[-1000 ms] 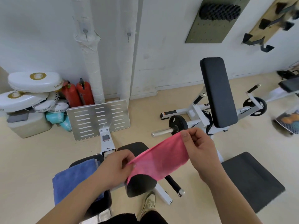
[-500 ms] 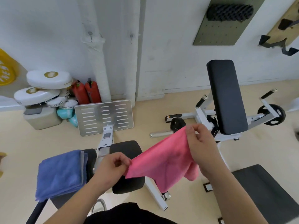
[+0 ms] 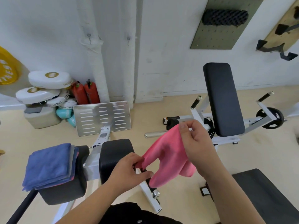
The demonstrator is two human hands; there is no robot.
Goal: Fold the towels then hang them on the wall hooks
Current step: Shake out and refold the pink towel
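A pink towel (image 3: 168,152) hangs slack in the air between my hands, its lower folds drooping. My left hand (image 3: 129,170) pinches its lower left corner. My right hand (image 3: 194,143) pinches its upper right corner between thumb and fingers. A stack of folded towels (image 3: 50,165), blue on top with grey and pink edges showing, lies on a black pad at the lower left. Two small wall hooks (image 3: 88,36) (image 3: 128,39) stick out of the white wall above.
A black-padded weight bench (image 3: 223,101) stands to the right, with a barbell sleeve (image 3: 153,135) on the floor. A slotted metal footplate (image 3: 103,118), red extinguishers (image 3: 85,92) and white pads (image 3: 48,79) sit by the wall. A dark mat (image 3: 267,191) lies at the lower right.
The towel was stretched flat between my hands; now it sags and bunches as my hands come closer. The view has shifted, bringing the blue stack further into the frame.
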